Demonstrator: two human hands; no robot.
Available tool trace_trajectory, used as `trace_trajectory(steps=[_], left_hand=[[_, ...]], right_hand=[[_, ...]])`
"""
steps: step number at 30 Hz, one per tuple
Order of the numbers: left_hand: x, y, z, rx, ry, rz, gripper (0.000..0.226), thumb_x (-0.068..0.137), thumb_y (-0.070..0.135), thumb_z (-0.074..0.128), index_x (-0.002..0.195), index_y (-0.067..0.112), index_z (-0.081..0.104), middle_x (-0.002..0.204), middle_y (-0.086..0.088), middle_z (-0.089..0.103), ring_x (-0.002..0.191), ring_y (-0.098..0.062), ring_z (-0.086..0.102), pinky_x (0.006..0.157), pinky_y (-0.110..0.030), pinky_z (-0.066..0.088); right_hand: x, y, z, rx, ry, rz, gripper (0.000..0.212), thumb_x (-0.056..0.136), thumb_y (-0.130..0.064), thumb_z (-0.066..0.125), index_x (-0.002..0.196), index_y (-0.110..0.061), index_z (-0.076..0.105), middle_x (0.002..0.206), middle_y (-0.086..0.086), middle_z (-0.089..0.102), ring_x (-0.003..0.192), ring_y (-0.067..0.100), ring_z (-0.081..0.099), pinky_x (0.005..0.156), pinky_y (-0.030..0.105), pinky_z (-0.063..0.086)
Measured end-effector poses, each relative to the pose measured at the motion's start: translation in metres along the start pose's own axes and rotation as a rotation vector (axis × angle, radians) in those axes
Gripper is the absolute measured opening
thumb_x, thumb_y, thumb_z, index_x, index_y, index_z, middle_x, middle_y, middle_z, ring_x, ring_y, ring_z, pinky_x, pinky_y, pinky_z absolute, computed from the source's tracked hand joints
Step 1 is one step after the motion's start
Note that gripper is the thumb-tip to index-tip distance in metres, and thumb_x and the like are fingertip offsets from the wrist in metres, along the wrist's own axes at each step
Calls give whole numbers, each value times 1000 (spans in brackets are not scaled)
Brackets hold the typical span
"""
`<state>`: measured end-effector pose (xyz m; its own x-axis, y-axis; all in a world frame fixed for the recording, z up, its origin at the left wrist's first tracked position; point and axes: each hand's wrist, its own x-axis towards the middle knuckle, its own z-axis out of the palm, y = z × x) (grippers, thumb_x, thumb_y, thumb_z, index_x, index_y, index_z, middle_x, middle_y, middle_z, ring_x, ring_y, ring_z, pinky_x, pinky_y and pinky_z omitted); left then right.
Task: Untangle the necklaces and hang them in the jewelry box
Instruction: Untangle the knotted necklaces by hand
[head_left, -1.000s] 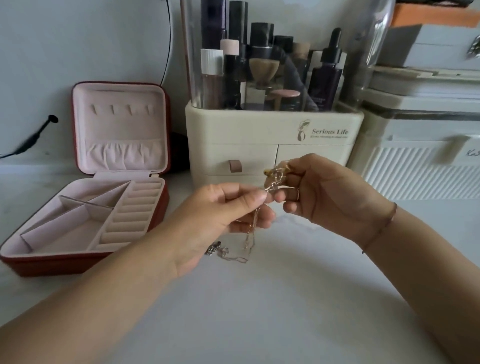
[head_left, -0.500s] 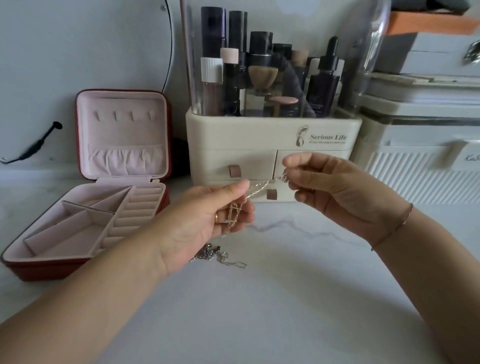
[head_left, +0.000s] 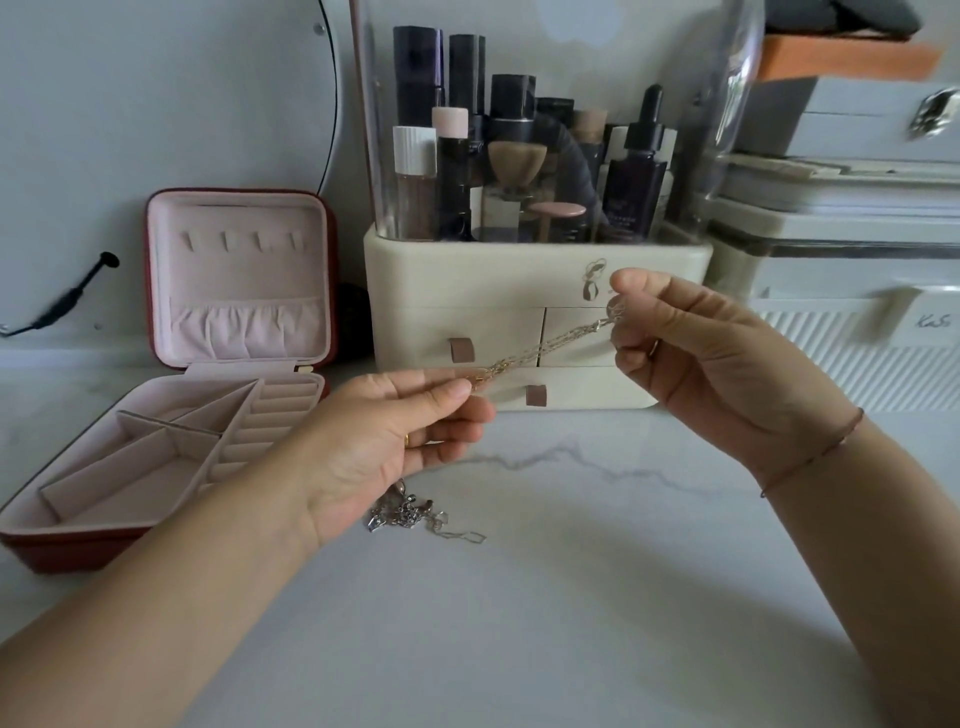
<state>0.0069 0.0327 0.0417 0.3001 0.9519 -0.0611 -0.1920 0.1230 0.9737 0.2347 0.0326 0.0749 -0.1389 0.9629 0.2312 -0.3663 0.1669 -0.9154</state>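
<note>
A thin gold necklace (head_left: 550, 349) stretches taut between my two hands above the white counter. My left hand (head_left: 395, 441) pinches its lower end between thumb and fingers. My right hand (head_left: 696, 358) pinches the upper end, higher and to the right. A heap of silver chain (head_left: 415, 514) lies on the counter just under my left hand, partly hidden by it. The red jewelry box (head_left: 72, 545) stands open at the left, its pink lid (head_left: 239, 275) upright with a row of small hooks and a gathered pocket; nothing hangs on the hooks.
A cream cosmetics organiser (head_left: 535, 291) with small drawers and several bottles stands right behind my hands. White storage boxes (head_left: 852, 291) fill the right back. A black cable (head_left: 62, 301) runs along the wall at the left. The marble counter (head_left: 519, 623) spreads in front.
My hands have drawn apart: the right one rose to the right, the left one stayed low. The gold necklace now runs taut between them. The silver heap stays on the counter.
</note>
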Motion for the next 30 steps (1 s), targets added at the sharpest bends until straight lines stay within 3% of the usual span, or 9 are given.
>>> trace_trajectory(steps=[2, 6, 13, 22, 26, 30], left_hand=[[-1, -1, 0, 28, 2, 3, 29, 70, 18, 63, 96, 6, 68, 84, -9, 74, 70, -13, 69, 64, -22, 57], [0, -1, 0, 19, 3, 17, 21, 66, 15, 67, 86, 10, 66, 93, -10, 74, 80, -14, 69, 70, -22, 57], [-1, -2, 0, 120, 17, 22, 23, 68, 23, 67, 88, 11, 68, 68, -6, 68, 73, -17, 68, 64, -21, 55], [-2, 2, 21, 239, -95, 109, 38, 72, 31, 66, 105, 13, 71, 102, -3, 74, 105, -15, 66, 96, -30, 47], [0, 7, 30, 272, -149, 63, 26, 83, 23, 63, 104, 9, 70, 91, -6, 75, 88, -15, 70, 92, -29, 50], [2, 2, 27, 156, -160, 24, 25, 89, 15, 57, 108, 3, 67, 85, -9, 74, 79, -17, 70, 83, -28, 56]], right_hand=[[0, 0, 1, 38, -9, -12, 14, 80, -8, 57, 89, -12, 68, 75, -2, 57, 64, 7, 51, 57, 17, 46], [0, -2, 1, 112, -39, -25, 18, 80, -4, 56, 90, -14, 67, 76, -2, 59, 66, 7, 53, 60, 17, 47], [-2, 4, 4, 38, -196, -10, 24, 81, 2, 53, 95, -13, 67, 81, 1, 59, 71, 10, 56, 69, 20, 50], [-3, 12, 12, -65, -215, 49, 22, 76, 1, 59, 95, -8, 64, 78, 3, 64, 67, 10, 59, 67, 20, 51], [-2, 17, 16, -69, -232, 71, 20, 79, 2, 56, 97, -5, 61, 78, 5, 63, 67, 13, 59, 67, 22, 52], [-1, 20, 13, -99, -196, 79, 18, 79, 2, 57, 95, -5, 62, 80, 6, 60, 68, 13, 56, 65, 21, 50]])
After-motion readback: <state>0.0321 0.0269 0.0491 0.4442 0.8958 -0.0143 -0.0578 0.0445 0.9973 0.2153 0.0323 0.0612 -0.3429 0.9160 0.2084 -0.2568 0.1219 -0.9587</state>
